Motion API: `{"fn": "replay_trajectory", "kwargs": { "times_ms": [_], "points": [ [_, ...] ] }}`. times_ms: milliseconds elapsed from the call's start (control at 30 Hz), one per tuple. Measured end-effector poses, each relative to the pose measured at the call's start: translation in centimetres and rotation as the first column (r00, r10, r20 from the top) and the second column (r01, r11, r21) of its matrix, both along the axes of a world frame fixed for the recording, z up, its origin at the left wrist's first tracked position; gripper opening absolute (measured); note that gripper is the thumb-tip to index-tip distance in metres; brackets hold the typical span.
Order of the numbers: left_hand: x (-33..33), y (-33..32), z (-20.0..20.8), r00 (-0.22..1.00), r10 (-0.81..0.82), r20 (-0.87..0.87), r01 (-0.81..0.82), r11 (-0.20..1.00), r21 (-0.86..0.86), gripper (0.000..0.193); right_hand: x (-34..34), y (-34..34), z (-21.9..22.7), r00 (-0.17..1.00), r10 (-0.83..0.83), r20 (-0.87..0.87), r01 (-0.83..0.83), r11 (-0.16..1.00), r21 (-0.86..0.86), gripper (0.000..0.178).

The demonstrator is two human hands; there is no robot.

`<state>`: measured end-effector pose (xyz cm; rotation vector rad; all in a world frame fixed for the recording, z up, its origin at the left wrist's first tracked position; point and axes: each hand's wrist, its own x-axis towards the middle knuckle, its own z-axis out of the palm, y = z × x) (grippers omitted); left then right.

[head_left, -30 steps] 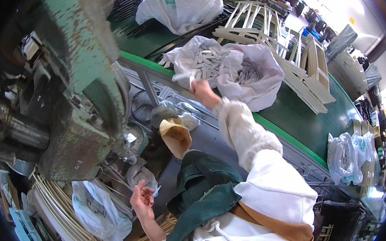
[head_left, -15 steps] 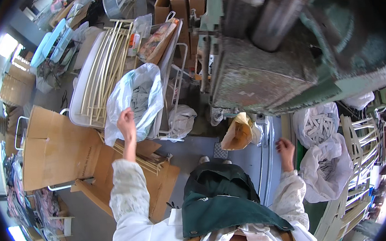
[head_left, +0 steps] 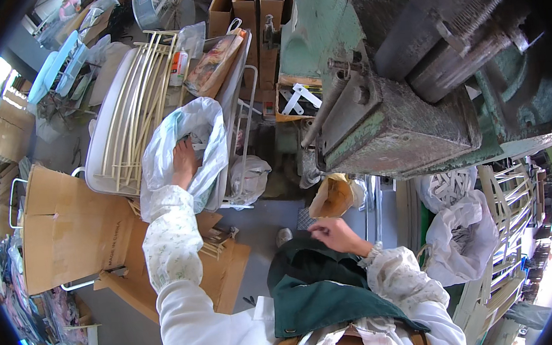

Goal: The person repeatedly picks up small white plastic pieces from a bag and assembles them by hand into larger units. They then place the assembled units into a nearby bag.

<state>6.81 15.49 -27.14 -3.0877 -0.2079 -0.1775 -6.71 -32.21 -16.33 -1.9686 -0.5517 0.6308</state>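
The left hand (head_left: 184, 163) reaches out to the person's left and is sunk into the mouth of a clear plastic bag (head_left: 187, 150) that lies on a white wire rack (head_left: 123, 119); the fingers are hidden among the folds of the bag, so I cannot tell whether they grip anything inside. The bag wraps around the hand on both sides, its upper flap standing above the knuckles. The right hand (head_left: 334, 235) is held close to the body, well apart from the bag, over a dark green apron (head_left: 317, 286), its fingers loosely curled with nothing visible in them. A large green machine (head_left: 387, 99) looms ahead, with flattened cardboard (head_left: 67, 234) on the floor at the left.
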Motion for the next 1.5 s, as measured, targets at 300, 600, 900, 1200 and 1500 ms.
{"fn": "replay_trajectory", "kwargs": {
  "times_ms": [300, 600, 900, 1200, 1500],
  "points": [
    [0.0, 1.8, 1.2, 0.952, 0.216, -0.215, -0.266, 0.934, -0.239, 0.089, 4.4, 19.6, 4.5, 0.875, 0.275, 0.397, -0.393, 0.883, 0.254, 0.013],
    [-0.8, 4.9, -2.3, 0.997, 0.081, 0.007, -0.057, 0.759, -0.648, 0.075, 18.6, 34.0, -6.8, 0.828, -0.015, 0.561, -0.043, 0.995, 0.090, 0.030],
    [-3.7, 4.1, -1.4, 0.953, 0.288, 0.093, -0.087, 0.556, -0.827, 0.046, 19.6, 37.1, -8.0, 0.709, 0.398, 0.582, -0.230, 0.911, -0.342, 0.055],
    [-4.8, -0.8, 5.9, 0.935, 0.211, 0.286, 0.091, 0.637, -0.766, 0.069, 20.8, 33.6, -5.7, 0.645, 0.189, 0.740, -0.291, 0.957, 0.009, 0.032],
    [-1.8, -0.1, 3.2, 0.895, 0.287, 0.340, 0.107, 0.603, -0.790, 0.053, 19.0, 36.3, -1.7, 0.705, 0.025, 0.708, -0.279, 0.929, 0.244, 0.021]
  ]
}}
